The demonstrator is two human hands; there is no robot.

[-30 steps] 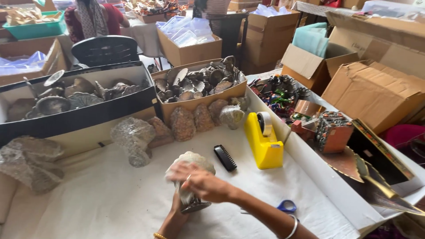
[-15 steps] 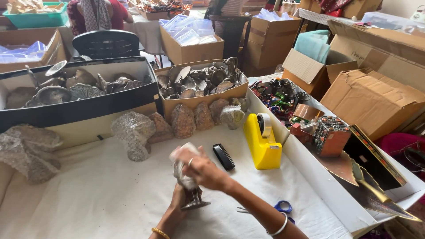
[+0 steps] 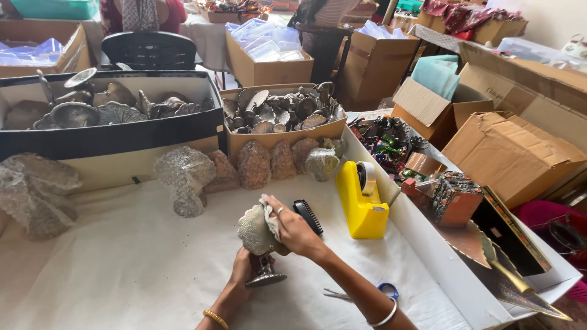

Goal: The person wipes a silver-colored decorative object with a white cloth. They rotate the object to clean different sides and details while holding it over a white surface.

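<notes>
A silver shell-shaped metal stand (image 3: 254,235) with a round foot rests upright on the white cloth. My left hand (image 3: 241,272) grips its stem from below. My right hand (image 3: 292,229) presses a small cloth against the top of the shell. A black comb-like brush (image 3: 309,217) lies just behind my right hand. Blue-handled scissors (image 3: 367,292) lie under my right forearm.
A yellow tape dispenser (image 3: 361,198) stands to the right. Bubble-wrapped pieces (image 3: 183,177) line the back of the cloth. Cardboard boxes of metal ware (image 3: 278,113) and a black box (image 3: 104,131) sit behind. More cartons (image 3: 507,153) and ornaments crowd the right. A person sits at the far table.
The camera has tilted and moved closer. The metal stand has shifted from lying under my hands to standing upright, with my right hand now on its top.
</notes>
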